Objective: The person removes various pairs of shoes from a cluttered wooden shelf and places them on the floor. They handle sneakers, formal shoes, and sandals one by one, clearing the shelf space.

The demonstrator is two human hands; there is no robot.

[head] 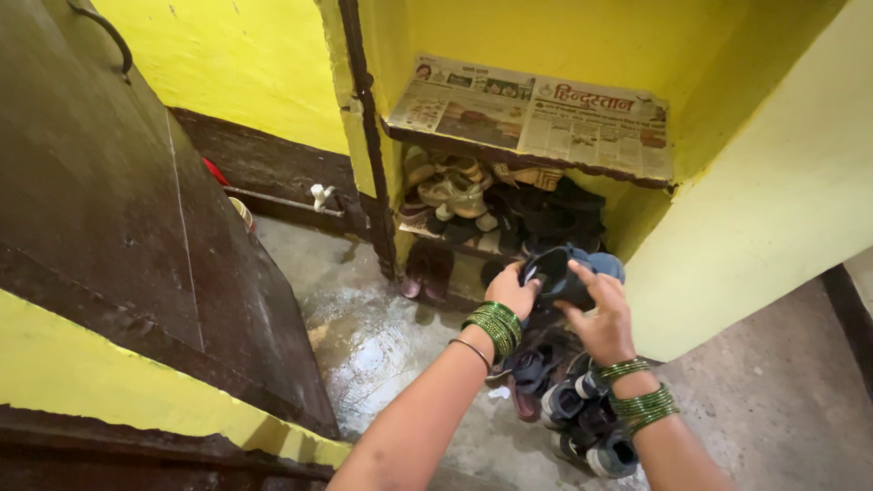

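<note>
You hold a dark blue shoe in front of the shoe rack, just below its crowded middle shelf. Your left hand is clamped on the shoe's heel end, and your right hand grips its far side, fingers curled over the edge. That shelf looks packed, so pushing the shoe in could knock the sandals off. The sneakers piled below the rack sit close to your feet, and the floor left of the rack looks wet: you could slip.

Bright, even light w/ glare on wet floor, dim shelf recess, slight wide-angle edge distortion.
</note>
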